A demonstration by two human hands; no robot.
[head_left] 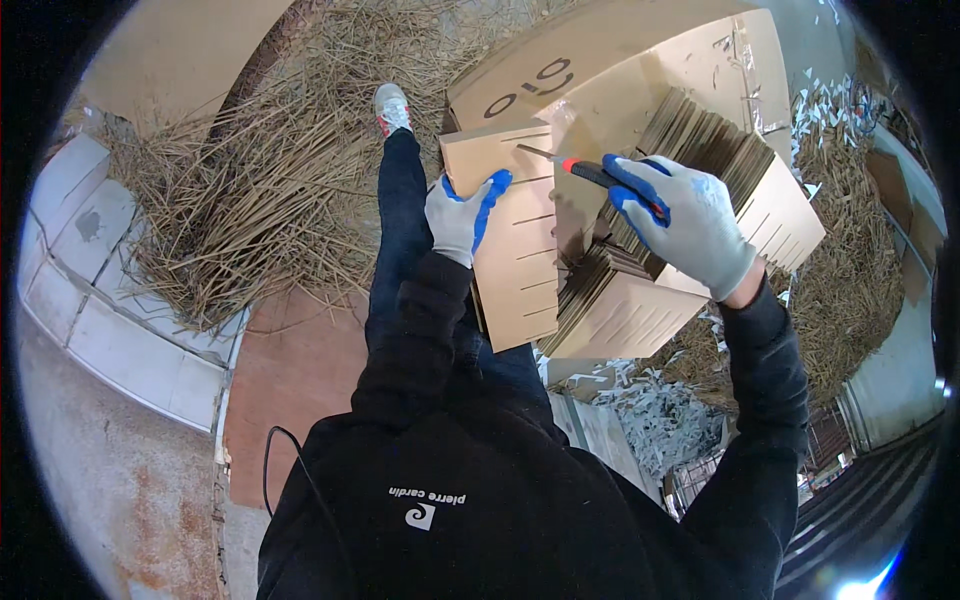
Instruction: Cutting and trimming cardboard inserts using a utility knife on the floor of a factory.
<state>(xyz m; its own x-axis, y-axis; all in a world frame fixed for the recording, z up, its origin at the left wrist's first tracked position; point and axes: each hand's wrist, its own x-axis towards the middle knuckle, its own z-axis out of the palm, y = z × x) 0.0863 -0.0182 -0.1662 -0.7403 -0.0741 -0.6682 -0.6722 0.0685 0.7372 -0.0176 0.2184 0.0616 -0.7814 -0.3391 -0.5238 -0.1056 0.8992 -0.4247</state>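
Observation:
My left hand (pixel 462 217), in a white and blue glove, grips the left edge of a slotted cardboard piece (pixel 520 262), thumb on its face. The piece is held over my lap, with a row of short slits along its right side. My right hand (pixel 692 222), gloved alike, is closed round the red and black handle of a screwdriver (pixel 590 172). Its thin metal shaft points left, the tip over the upper part of the piece; whether it touches cannot be told. Beside the piece, stacks of slotted cardboard (pixel 625 318) stand on edge in front of the right hand.
An open cardboard box (pixel 640 60) lies beyond my hands, with more slotted cardboard (pixel 745 150) in it. Narrow cardboard strips (pixel 250 210) are heaped on the floor at left. White paper scraps (pixel 660 425) lie at lower right. White blocks (pixel 100 235) line the far left.

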